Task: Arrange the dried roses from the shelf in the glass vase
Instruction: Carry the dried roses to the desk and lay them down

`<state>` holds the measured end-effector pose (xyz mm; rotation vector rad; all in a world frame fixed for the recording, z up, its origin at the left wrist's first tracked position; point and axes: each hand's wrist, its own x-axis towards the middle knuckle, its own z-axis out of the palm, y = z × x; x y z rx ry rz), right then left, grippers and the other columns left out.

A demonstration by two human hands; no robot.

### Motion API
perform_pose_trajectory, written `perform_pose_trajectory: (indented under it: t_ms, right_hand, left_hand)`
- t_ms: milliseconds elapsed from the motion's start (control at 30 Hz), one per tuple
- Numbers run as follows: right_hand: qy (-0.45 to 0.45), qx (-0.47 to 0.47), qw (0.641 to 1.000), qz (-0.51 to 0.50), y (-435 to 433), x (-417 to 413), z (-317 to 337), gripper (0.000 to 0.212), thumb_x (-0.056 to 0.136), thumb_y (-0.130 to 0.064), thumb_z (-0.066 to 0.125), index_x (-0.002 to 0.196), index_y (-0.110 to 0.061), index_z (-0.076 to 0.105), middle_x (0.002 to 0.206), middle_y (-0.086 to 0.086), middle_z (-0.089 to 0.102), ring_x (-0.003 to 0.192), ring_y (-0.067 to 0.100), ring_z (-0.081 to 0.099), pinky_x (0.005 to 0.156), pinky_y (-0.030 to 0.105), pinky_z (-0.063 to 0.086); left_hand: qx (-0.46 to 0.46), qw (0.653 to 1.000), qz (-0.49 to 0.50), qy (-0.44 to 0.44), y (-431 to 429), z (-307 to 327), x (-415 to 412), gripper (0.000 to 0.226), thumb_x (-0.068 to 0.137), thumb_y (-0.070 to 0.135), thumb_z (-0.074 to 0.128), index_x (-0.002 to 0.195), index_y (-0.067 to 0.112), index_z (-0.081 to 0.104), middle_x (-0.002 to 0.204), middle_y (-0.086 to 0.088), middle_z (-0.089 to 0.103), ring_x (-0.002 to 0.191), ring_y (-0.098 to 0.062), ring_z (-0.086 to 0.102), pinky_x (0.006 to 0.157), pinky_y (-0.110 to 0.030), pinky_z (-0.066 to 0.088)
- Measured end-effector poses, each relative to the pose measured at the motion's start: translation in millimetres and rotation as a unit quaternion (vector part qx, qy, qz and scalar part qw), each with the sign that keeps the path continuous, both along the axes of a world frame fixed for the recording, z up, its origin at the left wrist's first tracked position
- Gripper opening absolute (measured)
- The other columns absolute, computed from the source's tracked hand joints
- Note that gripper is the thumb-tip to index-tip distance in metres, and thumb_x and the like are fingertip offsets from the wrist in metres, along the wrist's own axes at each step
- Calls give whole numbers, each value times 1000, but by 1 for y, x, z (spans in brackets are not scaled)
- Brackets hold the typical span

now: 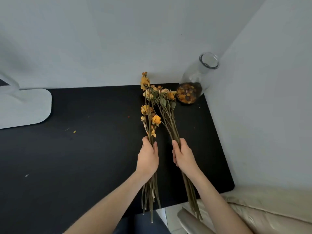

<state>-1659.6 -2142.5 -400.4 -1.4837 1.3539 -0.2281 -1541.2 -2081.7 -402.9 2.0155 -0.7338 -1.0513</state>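
Note:
My left hand [148,159] grips one bunch of dried yellow roses [148,112] around the stems, blooms pointing away from me. My right hand [183,155] grips a second bunch of dried roses [166,97], whose heads reach close to the vase. The two bunches are apart and held above the black table. The clear glass vase [199,76] stands in the far right corner by the wall, mouth open, with dried petals lying in its bottom. The lower stem ends hang past the table's near edge.
The black tabletop [84,157] carries small petal crumbs. A white lamp base [25,108] sits at the far left. Grey walls close the back and the right side. A beige cushioned seat [261,208] lies at the lower right.

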Motion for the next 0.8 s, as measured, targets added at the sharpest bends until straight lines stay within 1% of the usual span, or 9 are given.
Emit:
perform_pose_trajectory:
  t_ms: [167,300,367,433,500,567,633,700,800]
  right_hand:
    - [30,6,999,20,-3,13,-19,14,98,-35,37,93,-23,44,69,-2,54,54,6,51,50,20,45]
    - [64,-2,997,50,-7,12,-26,19,98,-37,37,95,-22,48,73,-2,60,59,6,59,54,18,47]
    - [78,-20,995,64,-10,9,-26,22,96,-40,39,95,-23,52,76,-4,63,62,1,62,56,16,47]
    - [100,-53,990,82,-13,7,-26,27,95,-44,40,97,-21,55,79,-5,65,67,1,64,60,17,49]
    - [133,-101,980,108,-16,6,-25,32,94,-48,39,90,-21,55,73,-3,63,60,4,61,56,20,46]
    - [165,-147,967,127,-20,5,-25,36,93,-52,36,84,-21,54,68,-1,61,57,6,58,54,23,42]
    - [181,-173,960,126,-26,4,-24,41,92,-55,32,87,-22,55,70,0,63,62,10,60,58,26,44]
    - [178,-196,957,118,-32,2,-24,44,91,-57,29,85,-24,57,71,-2,63,64,10,60,59,27,43]
    - [167,-238,952,98,-42,-2,-25,48,91,-59,26,77,-25,57,67,-3,63,60,7,58,56,26,39]
  left_hand:
    - [-8,995,-79,-51,1,-21,1,25,96,26,42,116,10,41,106,-6,59,92,-19,60,80,-36,52]
    - [5,948,-164,-274,5,-33,17,38,96,44,34,106,11,51,103,-5,54,97,-20,51,81,-30,44]
    - [0,931,-175,-319,7,-36,27,46,94,50,29,109,13,52,104,-5,53,97,-20,50,81,-31,42]
    - [-10,922,-180,-342,11,-39,40,50,92,54,24,104,16,54,101,-3,53,95,-20,50,80,-31,42]
    - [-18,914,-191,-358,14,-41,53,50,90,57,21,87,19,54,89,2,52,88,-17,51,73,-29,42]
    - [-38,913,-194,-358,18,-41,66,49,88,57,19,68,22,47,73,7,48,77,-13,50,63,-25,41]
    - [-80,911,-192,-357,21,-41,77,45,86,55,18,59,24,37,63,7,44,67,-10,46,55,-25,37]
    - [-146,903,-195,-354,21,-41,85,43,88,52,22,60,24,38,62,6,45,64,-10,45,55,-26,38]
    - [-266,874,-210,-349,11,-34,93,35,89,48,31,74,23,51,67,7,49,69,-9,48,60,-24,41]
